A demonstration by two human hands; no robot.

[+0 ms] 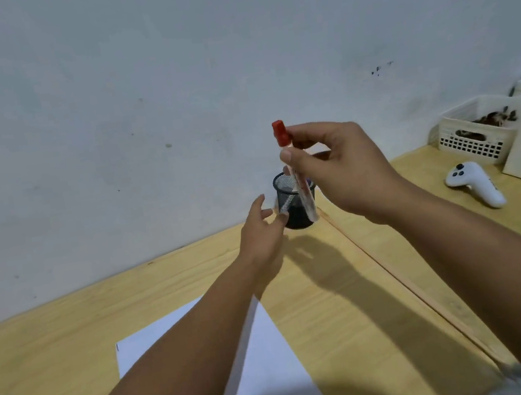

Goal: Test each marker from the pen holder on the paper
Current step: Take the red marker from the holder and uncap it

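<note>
The red-capped marker [296, 175] hangs nearly upright in front of the black mesh pen holder [295, 204], pinched high on its barrel, just under the cap, by the right hand [345, 168] between thumb and forefinger. It looks light, stiff and smooth, so a firm pinch on the barrel should serve; the cap likely pulls off. The left hand [262, 230] is loosely spread, holding nothing, beside the holder. The white paper [266, 347] lies nearer on the tabletop [55, 343].
</note>
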